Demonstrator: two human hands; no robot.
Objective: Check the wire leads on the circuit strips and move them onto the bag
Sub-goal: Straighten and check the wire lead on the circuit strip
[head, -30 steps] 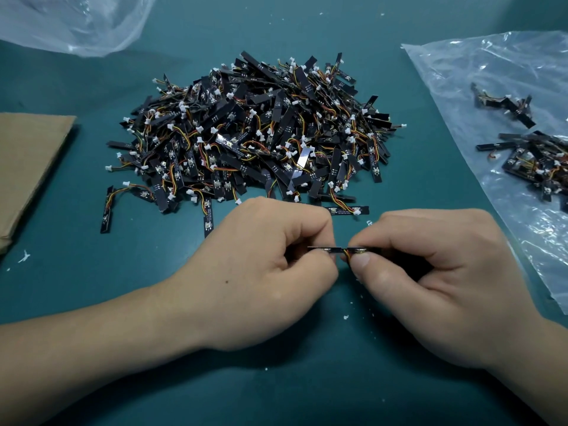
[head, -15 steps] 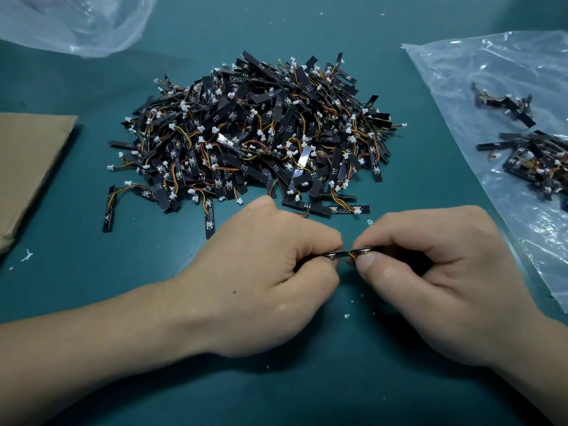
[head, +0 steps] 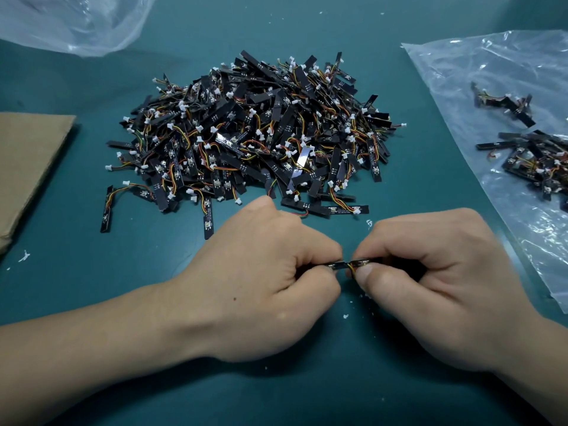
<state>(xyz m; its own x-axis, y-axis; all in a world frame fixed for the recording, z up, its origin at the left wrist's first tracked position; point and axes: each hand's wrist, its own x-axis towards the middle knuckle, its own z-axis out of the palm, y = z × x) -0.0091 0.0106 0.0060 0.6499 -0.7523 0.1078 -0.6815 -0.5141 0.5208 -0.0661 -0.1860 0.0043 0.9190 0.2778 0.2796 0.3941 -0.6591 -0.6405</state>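
hands [head: 258, 281] [head: 442, 290]: 2 | plastic bags [head: 76, 23] [head: 491, 72]: 2 | cardboard sheet [head: 27, 167]: 1 | strip heap [head: 255, 133]: 1 | held strip [head: 347, 265]: 1

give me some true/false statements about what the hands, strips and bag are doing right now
1. The left hand and right hand both pinch one circuit strip between them. True.
2. The pile of strips lies on the green table, beyond both hands. True.
3. The clear bag on the right has no strips on it. False: several strips already lie on it.
4. The cardboard sheet lies at the right edge. False: it lies at the left edge, across the pile from the clear bag.
5. The pinched circuit strip rests on the pile. False: it is held nearer the person, apart from the pile.
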